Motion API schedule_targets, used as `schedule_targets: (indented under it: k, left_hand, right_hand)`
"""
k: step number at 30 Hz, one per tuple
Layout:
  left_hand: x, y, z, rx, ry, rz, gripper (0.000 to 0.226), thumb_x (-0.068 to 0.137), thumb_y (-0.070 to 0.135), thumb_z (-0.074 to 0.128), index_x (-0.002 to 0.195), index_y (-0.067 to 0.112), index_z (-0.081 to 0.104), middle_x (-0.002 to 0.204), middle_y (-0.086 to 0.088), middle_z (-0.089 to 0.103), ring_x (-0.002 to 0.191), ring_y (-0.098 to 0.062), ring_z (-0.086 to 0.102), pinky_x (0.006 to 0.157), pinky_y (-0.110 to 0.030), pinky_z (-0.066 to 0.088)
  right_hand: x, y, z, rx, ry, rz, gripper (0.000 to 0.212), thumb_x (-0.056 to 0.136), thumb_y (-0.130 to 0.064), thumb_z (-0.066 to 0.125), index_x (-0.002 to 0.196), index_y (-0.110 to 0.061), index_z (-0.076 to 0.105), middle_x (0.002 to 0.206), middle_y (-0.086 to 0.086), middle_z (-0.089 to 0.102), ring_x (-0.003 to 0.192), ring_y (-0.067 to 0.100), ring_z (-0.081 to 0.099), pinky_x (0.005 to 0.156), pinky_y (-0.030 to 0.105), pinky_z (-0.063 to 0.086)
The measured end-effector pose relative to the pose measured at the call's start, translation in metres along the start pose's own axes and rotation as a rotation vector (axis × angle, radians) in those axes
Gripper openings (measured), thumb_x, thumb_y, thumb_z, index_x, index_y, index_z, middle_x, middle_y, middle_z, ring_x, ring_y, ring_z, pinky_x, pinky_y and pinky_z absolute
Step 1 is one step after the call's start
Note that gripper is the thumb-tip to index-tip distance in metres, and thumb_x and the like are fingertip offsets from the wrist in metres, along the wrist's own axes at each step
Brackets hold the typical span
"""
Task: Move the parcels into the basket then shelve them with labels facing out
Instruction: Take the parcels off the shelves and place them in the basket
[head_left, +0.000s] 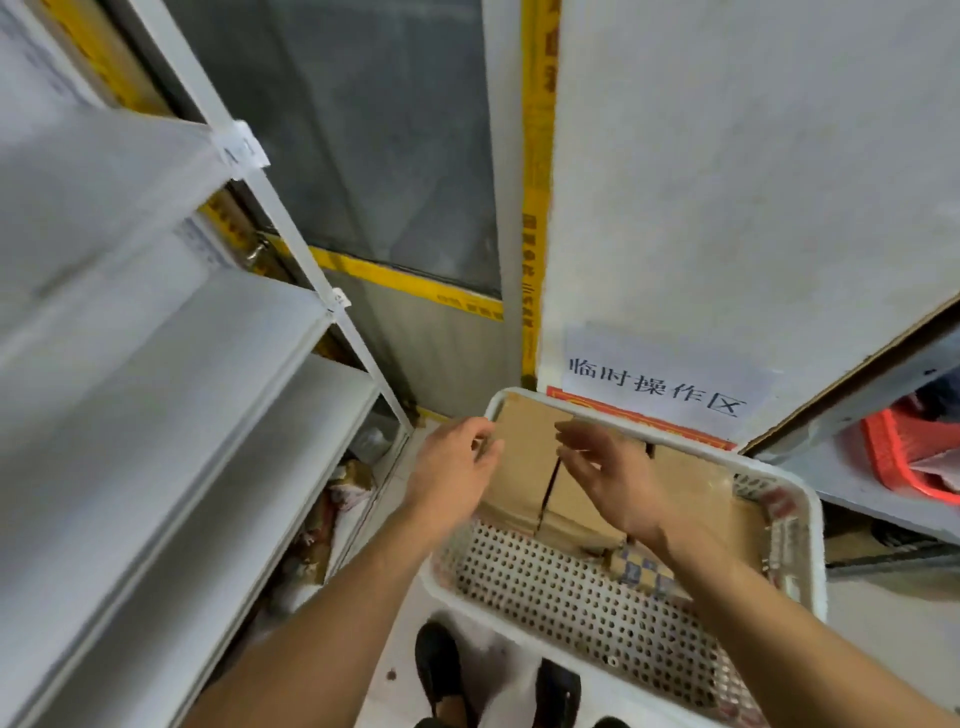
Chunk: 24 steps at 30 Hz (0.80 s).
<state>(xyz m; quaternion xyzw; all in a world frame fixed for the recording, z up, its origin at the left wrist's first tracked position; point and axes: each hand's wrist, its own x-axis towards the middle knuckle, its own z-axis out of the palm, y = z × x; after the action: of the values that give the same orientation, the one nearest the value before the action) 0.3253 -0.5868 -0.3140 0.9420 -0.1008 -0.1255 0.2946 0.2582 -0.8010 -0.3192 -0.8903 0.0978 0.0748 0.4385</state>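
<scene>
Both hands hover over the white perforated basket (545, 587), holding nothing: left hand (451, 470) loosely curled, right hand (608, 475) with fingers spread. Below them three brown cardboard parcels (524, 462) fill the basket's far end. White shelves (171, 364) stand left.

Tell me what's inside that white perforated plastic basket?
The white perforated plastic basket holds brown cardboard parcels and a small checkered packet. Both hands and the right forearm hide part of them.

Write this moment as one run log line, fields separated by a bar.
stage: reaching into basket | left hand: open, above cardboard parcels | right hand: open, above parcels | shelf: on left
</scene>
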Motion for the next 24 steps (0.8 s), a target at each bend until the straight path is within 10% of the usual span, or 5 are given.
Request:
schedule_targets:
  k: [8, 12, 18, 24]
  left_hand:
    - [-0.06, -0.066, -0.144, -0.003, 0.396, -0.12, 0.032, 0.101, 0.037, 0.066, 0.125, 0.018, 0.073, 0.121, -0.002, 0.073, 0.11, -0.022, 0.068, 0.095, -0.025, 0.045]
    - [-0.098, -0.102, -0.216, 0.004, 0.553, -0.121, 0.03, 0.102, 0.032, 0.066, 0.127, 0.016, 0.072, 0.127, -0.003, 0.071, 0.112, -0.022, 0.066, 0.094, -0.025, 0.044]
    - [-0.156, -0.167, -0.317, 0.042, 0.784, -0.143, 0.033, 0.098, 0.03, 0.073, 0.127, 0.013, 0.074, 0.127, -0.007, 0.073, 0.116, -0.027, 0.069, 0.098, -0.034, 0.052]
    - [-0.219, -0.217, -0.383, 0.083, 0.966, -0.235, 0.034, 0.097, 0.033, 0.073, 0.127, 0.017, 0.073, 0.123, -0.005, 0.074, 0.112, -0.027, 0.069, 0.094, -0.037, 0.055]
  right_hand:
    - [0.029, -0.169, 0.043, -0.035, -0.14, -0.331, 0.03, 0.104, -0.025, 0.065, 0.134, -0.025, 0.068, 0.116, -0.01, 0.072, 0.109, -0.001, 0.068, 0.088, -0.002, 0.042]
    - [0.027, -0.254, 0.08, -0.006, -0.172, -0.458, 0.028, 0.103, -0.025, 0.068, 0.13, -0.029, 0.069, 0.112, -0.021, 0.07, 0.098, -0.024, 0.062, 0.088, -0.003, 0.042]
    - [0.016, -0.381, 0.148, -0.002, -0.245, -0.675, 0.034, 0.102, -0.035, 0.066, 0.136, -0.034, 0.066, 0.126, -0.019, 0.07, 0.113, -0.003, 0.065, 0.102, 0.023, 0.052]
    - [-0.004, -0.477, 0.217, 0.043, -0.35, -0.867, 0.037, 0.102, -0.03, 0.067, 0.138, -0.026, 0.066, 0.127, -0.013, 0.071, 0.115, -0.002, 0.065, 0.101, 0.015, 0.05]
